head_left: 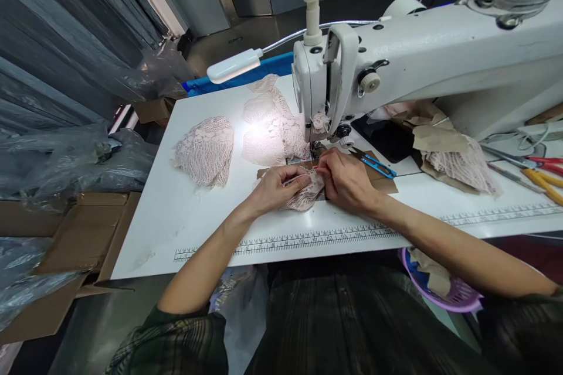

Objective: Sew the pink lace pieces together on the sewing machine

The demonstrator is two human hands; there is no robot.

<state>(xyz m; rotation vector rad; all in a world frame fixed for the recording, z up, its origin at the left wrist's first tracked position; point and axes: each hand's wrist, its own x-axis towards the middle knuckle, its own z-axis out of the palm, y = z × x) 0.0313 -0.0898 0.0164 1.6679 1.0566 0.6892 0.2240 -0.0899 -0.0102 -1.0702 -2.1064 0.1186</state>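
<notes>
A small piece of pale pink lace (303,198) lies on the white table (197,217) just in front of the needle of a white sewing machine (396,64). My left hand (277,187) is closed on its left side, fingers curled over the fabric. Pinching the same lace at its right edge, close to the presser foot, is my right hand (345,179). A strip of brown paper (387,184) lies under the lace.
Two heaps of pink lace (204,149) (270,129) lie under the lamp (233,64) at the left. Blue thread snips (373,163) lie beside my right hand. More lace and brown paper (457,158), red and yellow tools (543,173) at right. A purple basket (457,299) hangs below the table edge.
</notes>
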